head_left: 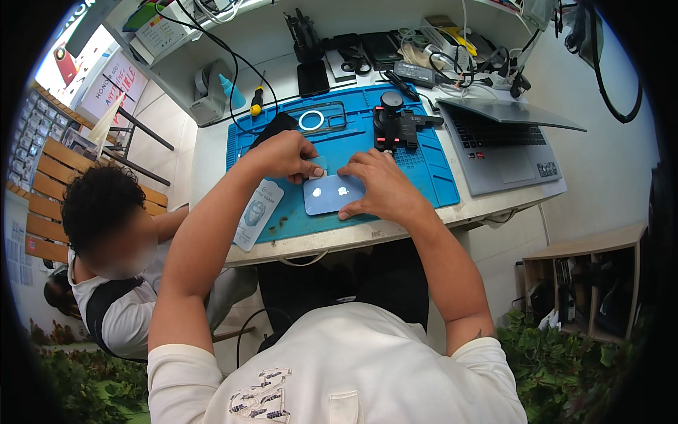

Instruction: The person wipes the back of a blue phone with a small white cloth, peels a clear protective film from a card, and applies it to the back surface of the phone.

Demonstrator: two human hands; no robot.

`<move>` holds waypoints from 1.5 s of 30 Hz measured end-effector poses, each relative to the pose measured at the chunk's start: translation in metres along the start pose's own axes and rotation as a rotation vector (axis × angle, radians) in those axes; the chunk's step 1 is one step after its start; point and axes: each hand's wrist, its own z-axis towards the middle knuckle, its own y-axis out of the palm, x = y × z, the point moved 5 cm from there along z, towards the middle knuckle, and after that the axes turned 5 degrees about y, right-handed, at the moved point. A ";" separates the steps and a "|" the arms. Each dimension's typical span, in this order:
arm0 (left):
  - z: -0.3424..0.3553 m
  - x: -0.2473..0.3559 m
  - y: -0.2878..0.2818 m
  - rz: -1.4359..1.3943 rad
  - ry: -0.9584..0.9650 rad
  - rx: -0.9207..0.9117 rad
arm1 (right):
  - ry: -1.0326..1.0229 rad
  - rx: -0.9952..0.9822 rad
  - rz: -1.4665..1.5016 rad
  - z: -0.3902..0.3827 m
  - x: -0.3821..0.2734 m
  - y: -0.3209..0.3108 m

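Note:
A shiny blue phone lies back up on the blue work mat, reflecting light. My right hand grips its right end, with the thumb at the near edge and the fingers at the far edge. At the phone's far left corner, my left hand pinches a small thin see-through piece; its exact kind is too small to tell. Left of the phone rests a flat white-and-grey packet. Beyond my hands lies a clear phone case with a white ring, beside a black cloth-like item.
A black clamp fixture stands on the mat, with an open laptop to its right. Further back are a yellow-black screwdriver, a blue bottle, a dark phone and tangled cables. A person sits at my left.

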 end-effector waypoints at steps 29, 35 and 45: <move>-0.028 0.021 0.003 0.061 0.186 0.180 | -0.027 0.020 0.000 -0.002 0.002 -0.001; -0.040 0.013 0.013 0.058 0.309 0.305 | -0.030 0.018 -0.006 -0.002 0.001 -0.001; -0.042 0.003 0.027 0.073 0.439 0.488 | -0.041 0.017 -0.003 -0.001 0.002 0.000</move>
